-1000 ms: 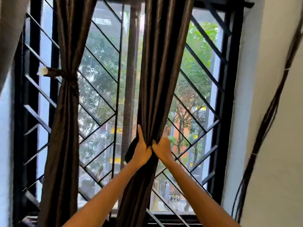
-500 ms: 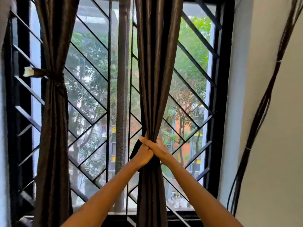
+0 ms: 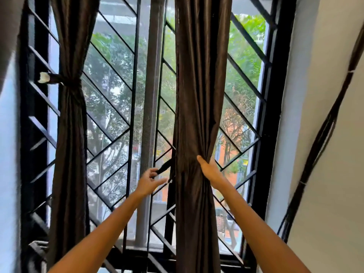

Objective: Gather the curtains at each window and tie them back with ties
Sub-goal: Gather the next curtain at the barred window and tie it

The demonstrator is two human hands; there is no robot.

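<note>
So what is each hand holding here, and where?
Right hand grips the gathered right curtain at mid-height. Left hand pinches the free end of the dark tie.

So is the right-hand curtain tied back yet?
Not yet. The right hand grips the bunched curtain; the left hand holds the loose tie.

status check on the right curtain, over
Right hand grips gathered right curtain. Left hand pinches dark tie beside it. Tie not yet fastened. Nothing in the way.
</note>
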